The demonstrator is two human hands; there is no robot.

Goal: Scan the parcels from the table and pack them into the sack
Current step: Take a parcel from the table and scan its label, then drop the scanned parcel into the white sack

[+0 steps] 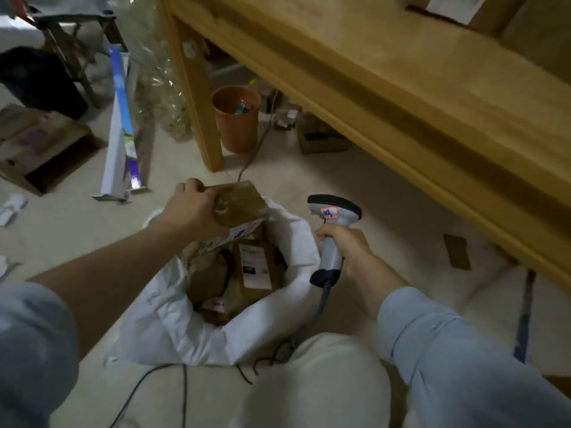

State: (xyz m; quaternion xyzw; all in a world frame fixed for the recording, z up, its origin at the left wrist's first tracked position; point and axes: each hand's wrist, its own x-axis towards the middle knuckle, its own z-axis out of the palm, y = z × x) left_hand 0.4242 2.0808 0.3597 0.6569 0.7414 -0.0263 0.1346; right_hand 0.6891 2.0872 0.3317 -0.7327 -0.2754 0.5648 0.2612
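Head view: the left hand [188, 208] clamps its fingers on a brown parcel [239, 205], poised just above the open white sack [173, 329], seemingly for dropping in. The right hand [346, 245] wraps the scanner [335, 210] handle, beside the sack.

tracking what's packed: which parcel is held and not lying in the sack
The brown parcel gripped by the left hand above the white sack; the others, like the white-labelled parcel, lie inside it.

Pale floor [77, 230], wooden table [401, 88] w/ orange bin [236, 125] by its leg, dim light
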